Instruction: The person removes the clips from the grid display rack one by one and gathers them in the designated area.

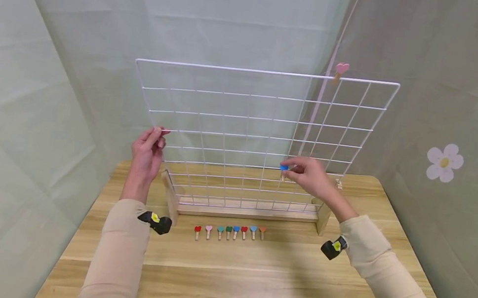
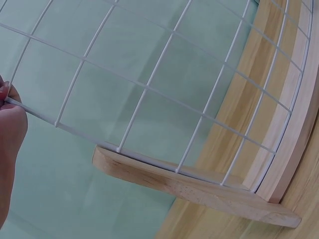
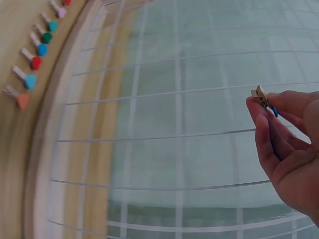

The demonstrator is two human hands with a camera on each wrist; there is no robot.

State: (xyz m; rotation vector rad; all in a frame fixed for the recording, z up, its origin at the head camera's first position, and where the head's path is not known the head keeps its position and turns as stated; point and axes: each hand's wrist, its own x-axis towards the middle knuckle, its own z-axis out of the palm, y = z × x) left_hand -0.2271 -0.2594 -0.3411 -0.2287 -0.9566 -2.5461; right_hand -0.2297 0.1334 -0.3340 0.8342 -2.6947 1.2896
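Note:
A white wire grid stands upright in a wooden base. At its left edge my left hand pinches a small red clip, mostly hidden by the fingers; in the left wrist view the edge wire runs up to the fingertips. My right hand holds a small wooden clothespin with a blue heart between thumb and fingers, in front of the grid's lower right part. In the right wrist view the pinched clothespin has its wooden end facing away from the palm.
A row of several heart clothespins in red, pink, green, blue and orange lies on the wooden table before the base. A pink heart clothespin sits on the grid's top wire. Fabric walls enclose the table.

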